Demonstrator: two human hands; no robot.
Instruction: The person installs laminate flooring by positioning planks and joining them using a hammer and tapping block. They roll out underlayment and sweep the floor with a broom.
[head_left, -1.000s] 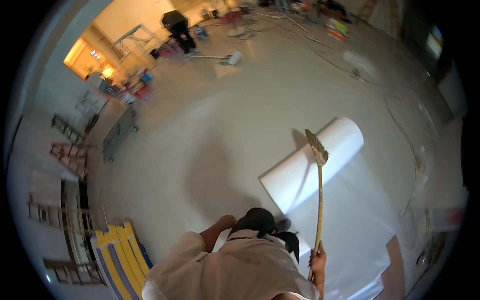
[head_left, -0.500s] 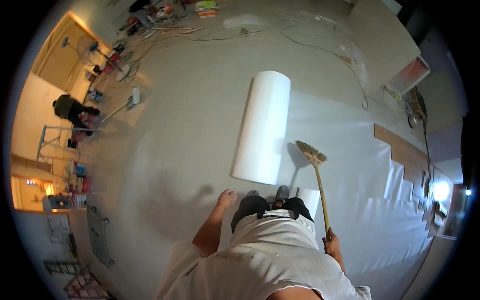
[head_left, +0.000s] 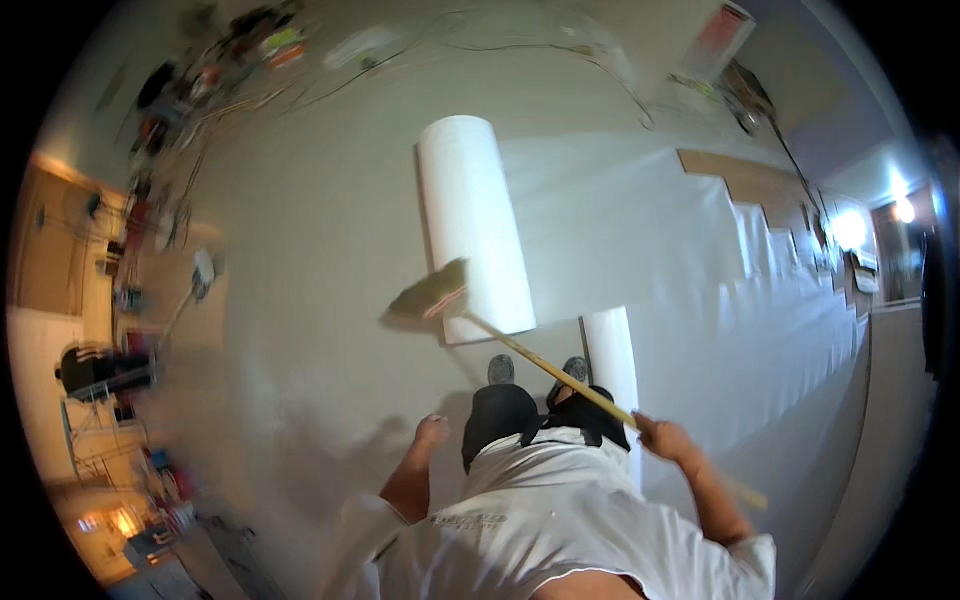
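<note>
My right hand (head_left: pixel 664 438) is closed around the wooden handle of a broom (head_left: pixel 550 368). The handle slants across in front of my legs. Its fan-shaped bristle head (head_left: pixel 428 292) is on the left, blurred, overlapping the near end of a large white roll (head_left: pixel 475 225). Whether the bristles touch the roll or the floor I cannot tell. My left hand (head_left: pixel 432 432) hangs beside my left leg, fingers curled in a loose fist, and nothing shows in it. A narrower white roll (head_left: pixel 612 350) lies right by my right foot.
Pale sheeting (head_left: pixel 640 230) covers the floor. To the right, wood-coloured planks (head_left: pixel 735 180) show in a stepped edge. A person (head_left: pixel 100 370) bends near a metal stand at the left, among tools and buckets. A cable (head_left: pixel 520 47) runs across the far floor.
The broom has swung from upright at my right to slanting leftward across my front. My right hand has risen and moved forward. The whole view has turned to the right.
</note>
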